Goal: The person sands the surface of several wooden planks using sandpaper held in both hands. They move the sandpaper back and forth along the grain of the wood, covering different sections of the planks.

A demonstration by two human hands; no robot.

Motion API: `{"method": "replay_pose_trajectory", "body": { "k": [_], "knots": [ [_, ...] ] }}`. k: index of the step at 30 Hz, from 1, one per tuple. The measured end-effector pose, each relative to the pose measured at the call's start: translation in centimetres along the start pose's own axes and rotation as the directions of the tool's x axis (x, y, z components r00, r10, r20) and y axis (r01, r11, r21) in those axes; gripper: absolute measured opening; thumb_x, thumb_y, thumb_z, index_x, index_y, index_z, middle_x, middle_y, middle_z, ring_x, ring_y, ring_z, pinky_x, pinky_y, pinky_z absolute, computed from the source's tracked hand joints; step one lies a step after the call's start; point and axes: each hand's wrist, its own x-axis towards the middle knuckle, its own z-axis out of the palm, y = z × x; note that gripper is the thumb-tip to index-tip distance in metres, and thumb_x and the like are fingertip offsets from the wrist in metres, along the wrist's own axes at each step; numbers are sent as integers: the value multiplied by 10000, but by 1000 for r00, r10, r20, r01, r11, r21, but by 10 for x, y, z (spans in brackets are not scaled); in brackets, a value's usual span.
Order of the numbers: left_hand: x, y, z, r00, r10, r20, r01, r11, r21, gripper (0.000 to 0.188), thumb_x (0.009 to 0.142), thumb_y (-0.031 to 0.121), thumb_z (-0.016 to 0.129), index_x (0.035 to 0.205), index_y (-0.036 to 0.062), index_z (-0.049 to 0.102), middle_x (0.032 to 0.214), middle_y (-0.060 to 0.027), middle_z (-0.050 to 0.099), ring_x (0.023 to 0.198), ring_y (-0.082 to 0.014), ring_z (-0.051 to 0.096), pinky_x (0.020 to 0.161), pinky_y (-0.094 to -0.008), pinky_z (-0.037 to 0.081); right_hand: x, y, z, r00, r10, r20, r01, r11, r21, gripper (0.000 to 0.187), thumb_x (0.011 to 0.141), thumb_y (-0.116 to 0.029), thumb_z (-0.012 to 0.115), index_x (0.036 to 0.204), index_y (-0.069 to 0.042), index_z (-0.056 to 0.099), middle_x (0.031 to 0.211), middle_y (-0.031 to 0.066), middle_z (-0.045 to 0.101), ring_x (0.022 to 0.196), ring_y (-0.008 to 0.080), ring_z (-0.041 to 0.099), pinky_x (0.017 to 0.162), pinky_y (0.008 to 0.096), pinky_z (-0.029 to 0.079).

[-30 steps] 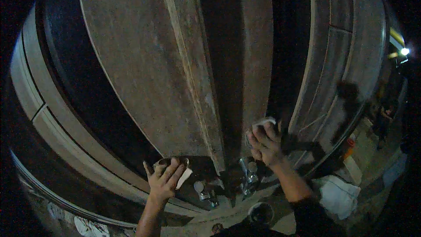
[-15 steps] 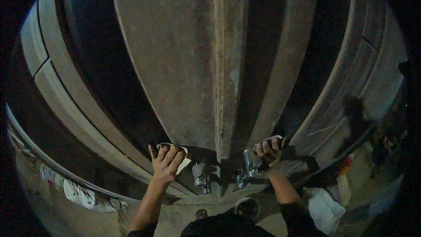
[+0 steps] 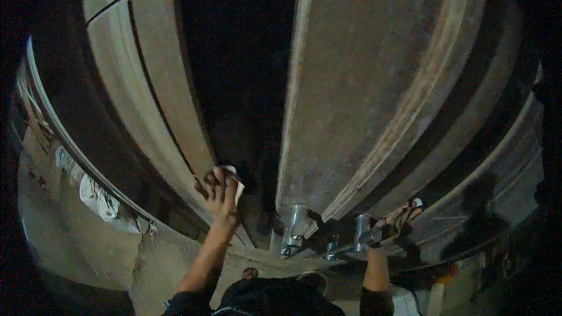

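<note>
Both my hands rest at the near end of a long surface of pale strips and dark bands. My left hand is closed over a folded, pale-edged piece, pressed against a narrow pale strip. Whether the piece is paper or cloth I cannot tell. Farther right, my right hand curls over a small piece with a whitish edge, mostly hidden by its fingers. Shiny metal cylinders stand between the hands: one near the wide board, another right beside my right hand.
Dim light leaves the dark band hard to read. White crumpled material lies on the floor beyond the left edge. A whitish object sits by my right forearm. A shadow falls across the right side.
The view has swung left, so the boards appear shifted right. My left hand has gone from the wide board's edge across the dark band to the strip left of it. My right hand still grips its piece.
</note>
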Motion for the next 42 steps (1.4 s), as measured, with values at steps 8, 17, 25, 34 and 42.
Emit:
{"method": "replay_pose_trajectory", "body": {
  "k": [8,17,25,34,42],
  "knots": [
    [-8,-17,3,944,-298,139,326,904,-277,504,1011,208,353,1441,-56,363,1534,-289,255,1453,-416,205,1169,-562,101,19,11,2,964,260,48,-259,965,-30,574,1046,-356,239,1485,10,288,1479,278,360,1380,495,302,1128,668,145],
    [-13,-55,12,969,-233,79,246,936,-251,480,1029,175,347,1479,13,319,1547,-249,258,1452,-400,216,1173,-578,93,55,23,-13,983,131,129,-129,991,-20,503,1012,-289,352,1394,24,446,1458,289,391,1351,483,365,1126,573,266],
    [-14,-28,-13,985,-66,162,119,932,-343,596,1040,372,263,1491,-19,271,1579,-233,179,1470,-401,147,1176,-547,70,54,13,-15,975,-216,47,214,976,37,400,962,-238,428,1234,-6,606,1334,249,545,1274,489,454,1078,659,255],
    [77,-60,14,954,-296,48,294,891,-346,618,1030,371,259,1514,-11,224,1593,-166,200,1487,-325,129,1195,-442,-12,96,21,-29,931,276,240,-307,946,103,417,946,-211,448,1286,-24,601,1344,231,548,1309,437,434,1088,546,322],
    [-19,-40,-15,969,-79,235,102,991,-90,534,1020,261,361,1503,43,299,1575,-190,240,1457,-417,182,1160,-600,91,29,-5,-16,992,-88,85,84,995,53,384,950,-251,422,1221,-68,625,1405,174,501,1382,428,342,1074,752,112]
  ]
}}
